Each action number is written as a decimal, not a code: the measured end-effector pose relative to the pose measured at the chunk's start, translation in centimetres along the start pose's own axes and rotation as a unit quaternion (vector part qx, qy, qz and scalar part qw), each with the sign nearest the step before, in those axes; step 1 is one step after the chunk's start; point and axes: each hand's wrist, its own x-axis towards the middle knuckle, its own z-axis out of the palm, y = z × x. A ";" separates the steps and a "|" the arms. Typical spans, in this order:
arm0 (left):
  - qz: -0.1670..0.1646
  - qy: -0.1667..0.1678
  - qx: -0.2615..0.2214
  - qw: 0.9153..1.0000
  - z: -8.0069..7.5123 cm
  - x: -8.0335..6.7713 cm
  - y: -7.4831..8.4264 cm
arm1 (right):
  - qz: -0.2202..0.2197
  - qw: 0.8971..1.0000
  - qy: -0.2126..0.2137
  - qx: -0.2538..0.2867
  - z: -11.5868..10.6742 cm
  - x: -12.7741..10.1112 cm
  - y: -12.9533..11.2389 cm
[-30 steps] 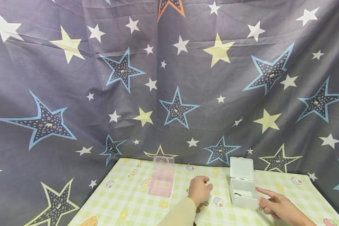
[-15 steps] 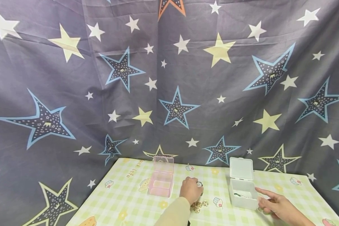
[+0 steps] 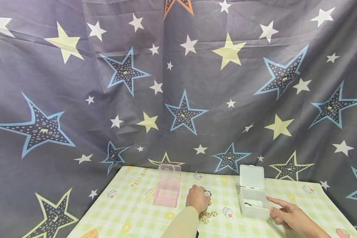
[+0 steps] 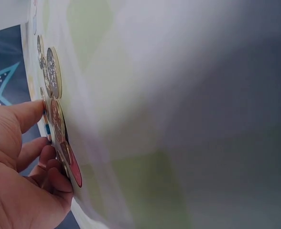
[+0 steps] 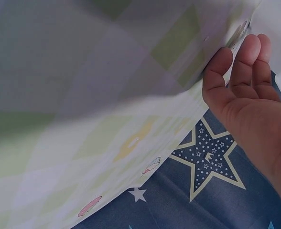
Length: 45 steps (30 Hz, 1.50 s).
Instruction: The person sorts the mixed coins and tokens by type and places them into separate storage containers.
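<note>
My left hand (image 3: 197,199) is low over a cluster of gold coins (image 3: 206,216) on the checked tablecloth. In the left wrist view its thumb and forefinger meet opposite edges of a thin disc with a blue patch (image 4: 48,129); the other fingers curl in beside a red-faced disc (image 4: 75,167). A black-and-white round piece (image 3: 207,193) lies at the fingertips in the head view. My right hand (image 3: 291,216) rests beside a white lidded box (image 3: 254,212), its extended forefinger at the box's right wall. The box's lid stands up, and small dark green and white items (image 3: 251,204) are inside.
A clear pink box (image 3: 166,198) with its lid up stands left of my left hand. The green checked tablecloth (image 3: 131,201) has printed cupcakes and flowers. A dark star-patterned curtain (image 3: 154,138) hangs right behind the table's far edge.
My left hand has moved a little left and settled, uncovering the black-and-white piece and more gold coins. The right hand stays at the white box. The head view has shifted slightly.
</note>
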 end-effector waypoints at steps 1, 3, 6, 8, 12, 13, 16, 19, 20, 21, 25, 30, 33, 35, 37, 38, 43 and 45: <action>0.000 0.002 -0.001 1.000 0.1 0.0 0.0 | 0.001 1.000 0.000 0.000 0.0 0.0 0.0; 0.001 0.007 -0.007 1.000 0.2 0.0 -0.1 | -0.001 1.000 -0.001 0.000 0.0 -0.1 -0.1; 0.001 0.017 -0.014 1.000 0.3 0.0 -0.2 | -0.001 1.000 0.001 -0.002 0.1 -0.1 -0.2; 0.002 0.023 -0.016 1.000 0.2 0.0 -0.1 | -0.001 1.000 0.003 -0.003 0.1 -0.1 -0.2; 0.000 0.025 -0.021 0.999 0.0 0.0 -0.1 | -0.002 1.000 0.008 -0.005 0.2 -0.2 -0.2; 0.000 0.023 -0.021 1.000 0.0 0.0 -0.1 | -0.004 1.000 0.008 -0.005 0.2 -0.2 -0.2; -0.004 0.011 -0.027 1.000 -0.1 0.1 -0.2 | -0.011 1.000 0.007 -0.003 0.3 -0.3 -0.2; -0.013 0.002 -0.039 0.999 0.0 0.4 -0.5 | -0.017 1.000 0.006 -0.003 0.4 -0.3 -0.2; -0.015 0.000 -0.046 0.999 -0.1 0.5 -0.5 | -0.018 1.000 0.007 -0.004 0.4 -0.3 -0.2; -0.018 -0.002 -0.052 0.998 -0.1 0.5 -0.5 | -0.018 1.000 0.006 -0.004 0.4 -0.2 -0.2; -0.025 -0.008 -0.077 0.997 -0.4 0.4 -0.4 | -0.014 1.000 0.006 -0.006 0.3 -0.1 -0.1; -0.033 -0.011 -0.092 0.995 -0.6 0.2 -0.2 | -0.013 1.000 0.006 -0.007 0.2 -0.2 -0.1; -0.034 -0.015 -0.101 0.994 -0.6 0.1 -0.2 | -0.014 1.000 0.006 -0.007 0.2 -0.2 0.0; -0.031 -0.014 -0.106 0.994 -0.6 0.1 -0.2 | -0.016 1.000 0.005 -0.009 0.1 -0.2 0.0; -0.028 -0.012 -0.109 0.994 -0.6 0.1 -0.2 | -0.018 1.000 0.004 -0.010 0.1 -0.3 0.0; -0.024 -0.010 -0.111 0.993 -0.7 0.1 -0.2 | -0.019 1.000 0.003 -0.010 0.1 -0.3 0.1; -0.025 -0.006 -0.123 0.992 -0.8 0.0 -0.1 | -0.019 1.000 0.001 -0.011 0.1 -0.2 0.1; -0.026 -0.002 -0.133 0.991 -0.9 -0.1 -0.1 | -0.018 1.000 0.003 -0.014 0.1 -0.1 0.1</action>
